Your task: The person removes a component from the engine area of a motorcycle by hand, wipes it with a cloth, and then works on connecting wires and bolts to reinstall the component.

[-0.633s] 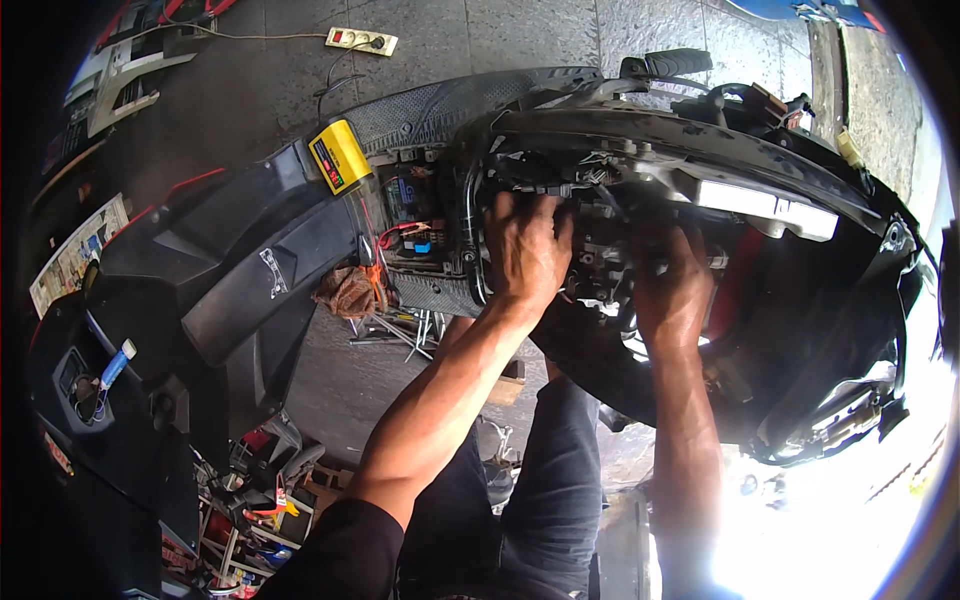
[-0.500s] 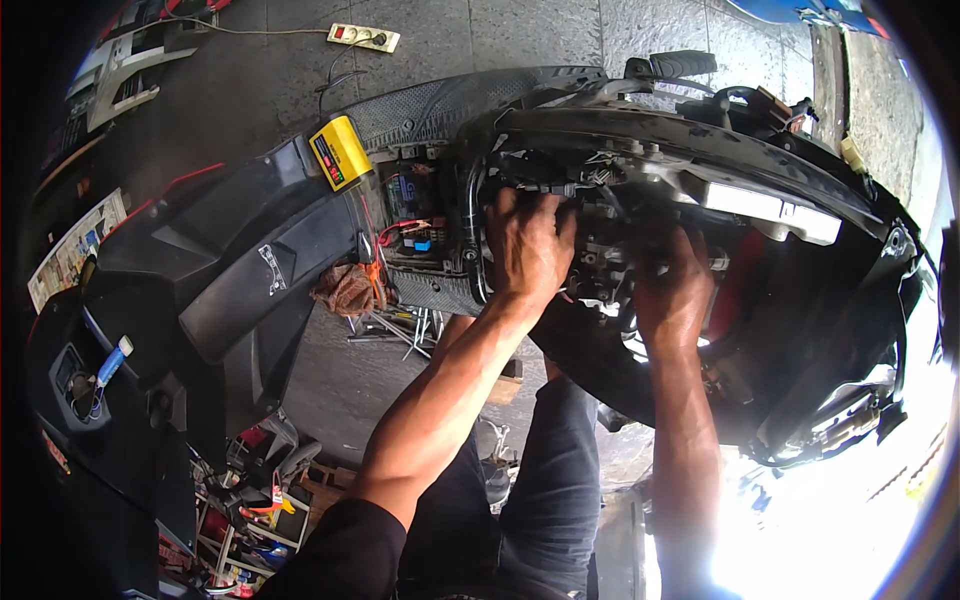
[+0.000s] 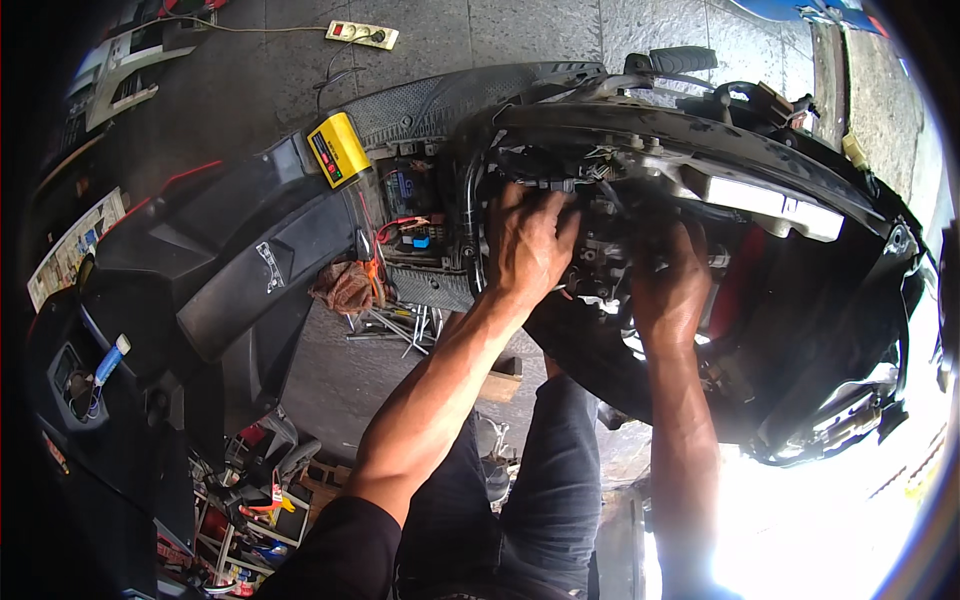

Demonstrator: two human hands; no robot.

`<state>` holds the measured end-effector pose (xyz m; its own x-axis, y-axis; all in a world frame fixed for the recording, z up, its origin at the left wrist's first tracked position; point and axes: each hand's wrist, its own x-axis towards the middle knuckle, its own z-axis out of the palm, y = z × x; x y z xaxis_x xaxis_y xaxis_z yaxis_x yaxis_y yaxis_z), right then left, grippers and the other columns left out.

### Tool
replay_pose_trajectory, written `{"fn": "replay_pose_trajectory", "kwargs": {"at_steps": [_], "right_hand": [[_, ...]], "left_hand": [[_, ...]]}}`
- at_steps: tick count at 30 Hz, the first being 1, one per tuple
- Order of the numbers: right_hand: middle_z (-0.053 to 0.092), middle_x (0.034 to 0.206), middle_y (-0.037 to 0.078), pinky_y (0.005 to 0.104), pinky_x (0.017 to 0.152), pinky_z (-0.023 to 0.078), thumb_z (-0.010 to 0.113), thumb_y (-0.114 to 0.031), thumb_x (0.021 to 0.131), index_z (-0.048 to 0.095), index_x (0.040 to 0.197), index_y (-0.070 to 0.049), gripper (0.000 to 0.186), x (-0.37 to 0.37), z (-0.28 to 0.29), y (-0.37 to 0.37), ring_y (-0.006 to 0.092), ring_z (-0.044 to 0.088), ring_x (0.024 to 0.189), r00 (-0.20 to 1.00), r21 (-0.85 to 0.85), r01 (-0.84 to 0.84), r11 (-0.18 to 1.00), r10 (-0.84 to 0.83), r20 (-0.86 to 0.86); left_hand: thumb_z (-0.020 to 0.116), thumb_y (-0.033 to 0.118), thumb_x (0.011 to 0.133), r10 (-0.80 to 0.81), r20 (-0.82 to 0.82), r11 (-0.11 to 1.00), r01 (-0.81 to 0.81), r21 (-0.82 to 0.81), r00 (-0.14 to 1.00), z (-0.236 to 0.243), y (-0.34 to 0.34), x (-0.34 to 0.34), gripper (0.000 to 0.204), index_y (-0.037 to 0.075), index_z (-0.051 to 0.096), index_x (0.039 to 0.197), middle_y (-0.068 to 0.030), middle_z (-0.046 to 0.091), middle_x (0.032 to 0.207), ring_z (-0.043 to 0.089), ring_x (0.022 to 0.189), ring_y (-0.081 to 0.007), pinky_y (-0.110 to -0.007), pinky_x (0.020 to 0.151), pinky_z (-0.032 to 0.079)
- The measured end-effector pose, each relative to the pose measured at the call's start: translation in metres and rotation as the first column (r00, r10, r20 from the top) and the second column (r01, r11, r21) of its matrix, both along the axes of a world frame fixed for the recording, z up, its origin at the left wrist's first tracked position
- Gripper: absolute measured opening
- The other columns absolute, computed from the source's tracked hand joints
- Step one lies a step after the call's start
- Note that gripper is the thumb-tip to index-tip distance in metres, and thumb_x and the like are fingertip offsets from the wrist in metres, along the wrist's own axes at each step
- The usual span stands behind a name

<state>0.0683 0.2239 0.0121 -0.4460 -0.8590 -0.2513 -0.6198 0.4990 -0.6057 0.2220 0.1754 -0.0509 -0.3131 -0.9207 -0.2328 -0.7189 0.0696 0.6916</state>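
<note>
A stripped scooter body (image 3: 700, 130) lies across the view with its engine parts (image 3: 598, 250) exposed beside a black curved frame tube (image 3: 470, 225). My left hand (image 3: 528, 240) is reached into it with fingers bent at a dark connector-like part (image 3: 560, 184); what they hold is hidden. My right hand (image 3: 672, 280) is deeper in, right of the engine parts, its fingertips lost in shadow. Left of the tube, a compartment holds red wires (image 3: 395, 228) and a blue fuse-like part (image 3: 422, 241). A yellow device (image 3: 336, 150) rests on the scooter's left side.
Black body panels (image 3: 240, 290) fill the left. A power strip (image 3: 360, 35) lies on the tiled floor (image 3: 530, 30). A brown rag (image 3: 343, 287), loose metal tools (image 3: 400, 333) and a wooden block (image 3: 500, 382) are below the scooter. A cluttered tool rack (image 3: 250, 530) stands at lower left.
My left hand has shifted slightly up and left among the parts. My right hand has moved slightly, its fingers still in shadow.
</note>
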Motion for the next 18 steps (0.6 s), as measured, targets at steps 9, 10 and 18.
{"fn": "replay_pose_trajectory", "kwargs": {"at_steps": [9, 10, 18], "right_hand": [[0.066, 0.108, 0.016, 0.0372, 0.092, 0.051, 0.066, -0.004, 0.087, 0.067, 0.11, 0.001, 0.024, -0.01, 0.007, 0.009, 0.0275, 0.066, 0.103, 0.917, 0.101, 0.189, 0.977, -0.212, 0.339], [0.066, 0.108, 0.015, 0.0371, 0.092, 0.05, 0.066, -0.005, 0.087, 0.068, 0.11, 0.001, 0.023, -0.013, 0.006, 0.012, 0.0275, 0.066, 0.103, 0.928, 0.119, 0.178, 0.977, -0.207, 0.31], [0.067, 0.107, 0.014, 0.0335, 0.088, 0.052, 0.067, -0.003, 0.087, 0.069, 0.106, 0.001, 0.019, -0.012, 0.015, 0.002, 0.0227, 0.067, 0.098, 0.91, 0.125, 0.177, 0.976, -0.211, 0.358]], "left_hand": [[0.074, 0.028, 0.084, 0.085, -0.074, 0.996, -0.085, -0.001, 0.994, 0.013, 0.027, -0.013, 0.053, -0.006, 0.059, 0.122, -0.0251, 0.064, 0.11, 0.047, 0.121, -0.042, -0.051, 0.103, 0.039], [0.076, 0.029, 0.083, 0.101, -0.061, 0.995, -0.101, 0.001, 0.993, 0.013, 0.03, -0.017, 0.055, -0.006, 0.059, 0.122, -0.0254, 0.062, 0.112, 0.046, 0.122, -0.042, -0.051, 0.104, 0.038], [0.086, 0.029, 0.074, 0.206, -0.048, 0.978, -0.204, 0.04, 0.977, 0.013, 0.035, -0.027, 0.066, -0.006, 0.059, 0.122, -0.0257, 0.056, 0.124, 0.043, 0.126, -0.0408, -0.05, 0.108, 0.036]]}}
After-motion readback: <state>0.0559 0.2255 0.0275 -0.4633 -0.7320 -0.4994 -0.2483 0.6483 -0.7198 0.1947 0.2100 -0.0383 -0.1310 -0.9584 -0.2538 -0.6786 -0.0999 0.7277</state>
